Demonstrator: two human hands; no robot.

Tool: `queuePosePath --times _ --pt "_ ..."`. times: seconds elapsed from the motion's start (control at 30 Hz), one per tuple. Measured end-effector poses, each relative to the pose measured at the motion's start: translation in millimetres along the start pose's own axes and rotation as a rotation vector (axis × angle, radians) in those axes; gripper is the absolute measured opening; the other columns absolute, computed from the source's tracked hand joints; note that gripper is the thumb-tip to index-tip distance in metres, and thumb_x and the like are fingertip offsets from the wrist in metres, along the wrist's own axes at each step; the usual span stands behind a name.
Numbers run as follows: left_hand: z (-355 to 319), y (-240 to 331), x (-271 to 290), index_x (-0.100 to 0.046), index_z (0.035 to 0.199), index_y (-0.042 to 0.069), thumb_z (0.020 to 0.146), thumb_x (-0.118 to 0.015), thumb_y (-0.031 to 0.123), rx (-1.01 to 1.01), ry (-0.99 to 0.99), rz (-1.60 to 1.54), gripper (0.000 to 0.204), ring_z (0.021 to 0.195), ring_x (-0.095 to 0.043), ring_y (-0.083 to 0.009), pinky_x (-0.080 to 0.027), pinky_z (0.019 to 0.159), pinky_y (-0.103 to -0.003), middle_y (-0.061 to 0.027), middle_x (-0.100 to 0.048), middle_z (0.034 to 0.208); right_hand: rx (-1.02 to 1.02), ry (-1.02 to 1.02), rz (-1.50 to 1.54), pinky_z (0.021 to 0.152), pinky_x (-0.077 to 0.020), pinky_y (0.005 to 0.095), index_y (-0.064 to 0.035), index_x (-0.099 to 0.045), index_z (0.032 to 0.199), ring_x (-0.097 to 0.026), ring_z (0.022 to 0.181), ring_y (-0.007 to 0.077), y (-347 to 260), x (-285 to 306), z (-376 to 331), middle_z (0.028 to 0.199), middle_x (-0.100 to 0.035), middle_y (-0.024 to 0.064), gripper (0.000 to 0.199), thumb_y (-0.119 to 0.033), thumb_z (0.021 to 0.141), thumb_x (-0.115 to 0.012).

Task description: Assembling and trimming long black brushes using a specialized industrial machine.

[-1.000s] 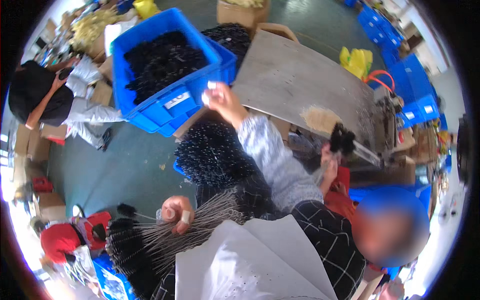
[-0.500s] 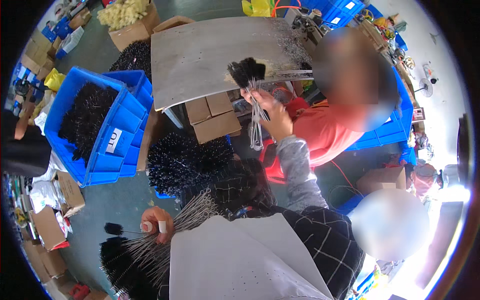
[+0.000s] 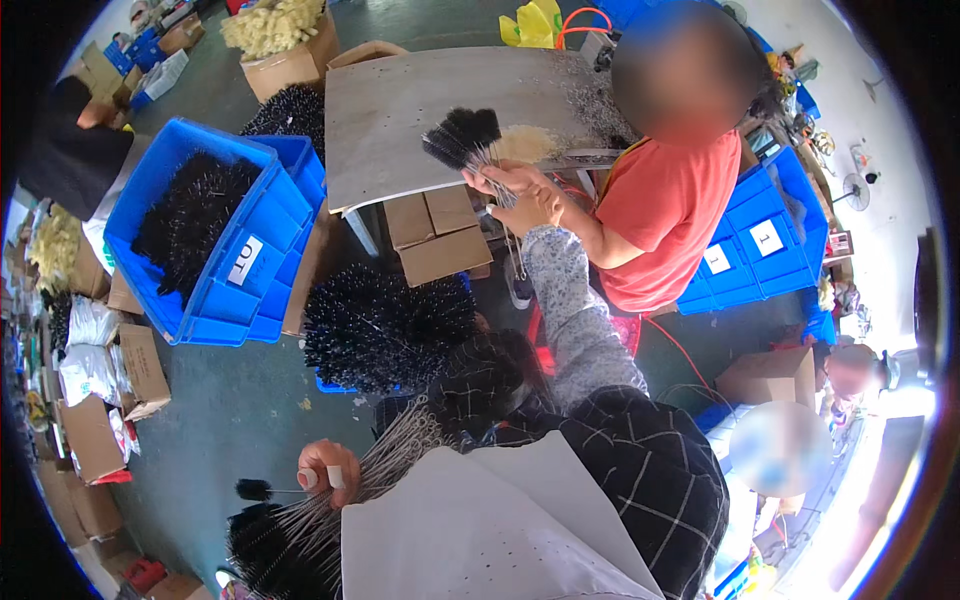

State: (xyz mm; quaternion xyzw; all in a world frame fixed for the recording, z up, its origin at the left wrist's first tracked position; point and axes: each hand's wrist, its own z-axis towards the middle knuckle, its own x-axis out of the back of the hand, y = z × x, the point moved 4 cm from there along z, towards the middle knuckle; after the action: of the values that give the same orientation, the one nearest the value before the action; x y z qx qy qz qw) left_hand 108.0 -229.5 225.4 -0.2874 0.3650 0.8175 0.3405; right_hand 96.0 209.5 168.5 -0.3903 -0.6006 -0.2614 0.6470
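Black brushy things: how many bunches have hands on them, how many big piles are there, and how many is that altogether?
Bunches: 2 (near bunch at the left hand, far bunch in a co-worker's hand)
Big piles: 3 (bin pile, back pile, front pile)
Total: 5

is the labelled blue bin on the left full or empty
Partly full: black brushes are heaped inside the blue bin, with bare inner wall showing around them. How deep they go, I cannot tell.

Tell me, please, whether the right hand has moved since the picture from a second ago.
Yes; judged against the table, the right hand has moved rightward, away from the blue bin.
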Motion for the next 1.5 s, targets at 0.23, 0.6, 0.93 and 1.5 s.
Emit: queuePosePath --times 0.23,0.6,0.93,1.5 --pt "-5.9 -9.1 -6.7 -0.045 0.082 -0.006 0.086 -0.047 0.033 -0.007 -0.025 -0.039 0.039 0.035 -0.047 -0.0149 -0.040 0.031 -0.026 -0.0113 -0.053 0.051 0.121 0.239 -0.106 0.087 -0.0294 0.0478 -0.0132 -0.055 0.108 -0.046 0.105 0.0305 0.9 -1.7 -42.8 0.102 -0.057 0.0130 0.054 -0.039 0.061 -0.064" --pt "-6.0 -32.2 -30.4 -0.048 0.077 -0.006 0.085 -0.049 0.024 -0.046 0.082 0.000 0.032 0.039 -0.049 -0.0144 -0.041 0.035 -0.024 -0.0099 -0.053 0.052 0.194 -0.238 0.872 0.051 -0.0443 0.0328 -0.0005 -0.053 0.094 -0.055 0.052 0.0187 22.9 -19.9 -114.9 0.066 -0.058 0.0105 0.030 -0.024 0.076 -0.059" --pt "40.0 -125.9 -56.8 -0.046 0.078 -0.007 0.083 -0.051 0.013 -0.010 0.004 0.119 0.021 0.042 -0.054 -0.0197 -0.047 0.037 -0.029 -0.0119 -0.055 0.054 1.119 -0.559 0.864 0.054 -0.0439 0.0336 -0.0025 -0.055 0.096 -0.058 0.061 0.0291 -15.6 81.5 -166.8 0.071 -0.059 0.0163 0.030 -0.024 0.076 -0.061" --pt "8.8 -336.0 -177.8 -0.040 0.123 0.018 0.080 -0.030 0.059 -1.233 1.030 0.643 0.060 0.115 -0.036 -0.0372 -0.035 0.090 -0.050 -0.0178 -0.043 0.121 2.523 -1.547 0.466 0.065 -0.0465 0.0373 0.0054 -0.040 0.091 -0.058 0.074 0.0328 81.4 140.2 -386.7 0.077 -0.055 0.0208 0.043 -0.030 0.075 -0.060"
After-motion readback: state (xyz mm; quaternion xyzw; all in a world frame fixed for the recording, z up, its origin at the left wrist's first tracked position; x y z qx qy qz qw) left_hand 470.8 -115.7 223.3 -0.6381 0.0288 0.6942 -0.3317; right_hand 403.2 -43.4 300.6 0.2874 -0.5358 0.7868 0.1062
